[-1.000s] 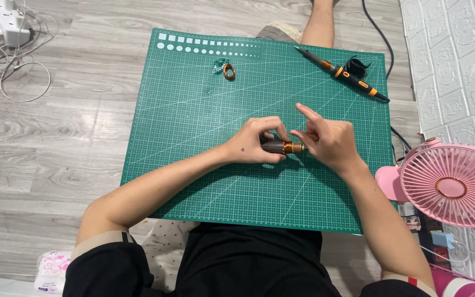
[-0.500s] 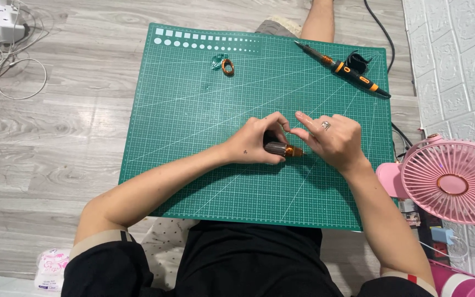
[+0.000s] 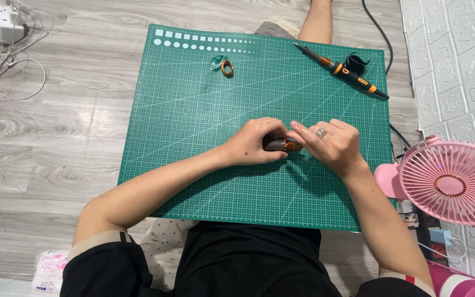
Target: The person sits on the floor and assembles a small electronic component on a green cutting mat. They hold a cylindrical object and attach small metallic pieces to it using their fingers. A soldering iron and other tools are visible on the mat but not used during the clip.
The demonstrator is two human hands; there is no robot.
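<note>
We see no container holding anything here; the things lie flat on a green cutting mat (image 3: 193, 137) spread over the grey wooden floor (image 3: 56, 137). Near the middle of the mat, both hands meet over a small dark cylinder with a band of copper-coloured winding (image 3: 282, 145). Our left hand (image 3: 254, 144) is curled around the dark end, fingers folded over the top and thumb beneath, so it has a closed grasp on the piece. Our right hand (image 3: 333, 144), with a ring on one finger, comes in from the other side with the fingertips pinched together at the copper end; the fingers are bent and close, touching the winding. Both forearms stretch forward from the bottom of the view and angle inward toward each other, wrists resting low on the mat. At the far edge of the mat lies a small copper coil (image 3: 226, 67) beside a scrap of clear wrap, well apart from the hands. An orange and black soldering iron (image 3: 342, 70) lies slantwise at the far right corner. A pink fan (image 3: 451, 182) stands just off the mat's right edge.
</note>
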